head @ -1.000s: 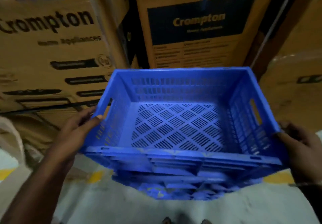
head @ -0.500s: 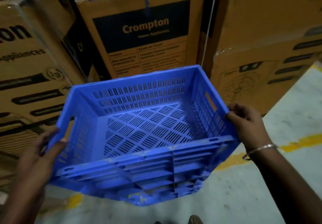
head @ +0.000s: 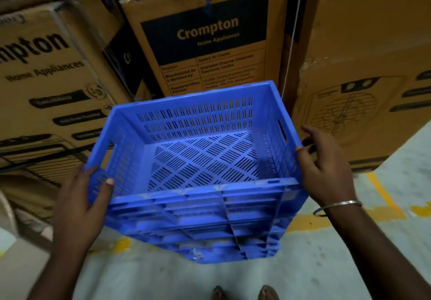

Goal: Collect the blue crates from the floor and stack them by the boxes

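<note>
Reading across the cardboard boxes, the middle box (head: 205, 35) carries a dark blue panel with "Crompton" and "Home Appliances" in orange, above a grid of small print where "Product", "Manufactured for & Marketed by" and "Registered Office" can be made out; the finer lines are too blurred to read. The left box (head: 46, 66) shows "mpton" and "Home Appliances" in large dark letters, cut off at the frame edge, and the right box (head: 363, 85) bears a line drawing of a fan-fronted appliance. The blue crate (head: 198, 157) is held above the pale floor (head: 303, 276), just in front of the boxes, with at least one more blue crate nested beneath it. Compared with half a second ago, the view has swung so the middle box stands more nearly straight ahead, the crate sits more level and closer to it, and the yellow floor line (head: 382, 194) now shows running away to the right. The left hand (head: 81, 197) clasps the near left corner of the crate, thumb (head: 106, 187) pressed on the inner slotted wall and fingers hidden outside. The right hand (head: 324, 166) grips the right rim, thumb hooked over the edge and fingers curled on the outer wall; a metal bangle (head: 335, 206) circles that wrist. Two feet (head: 242, 292) show at the bottom edge.
</note>
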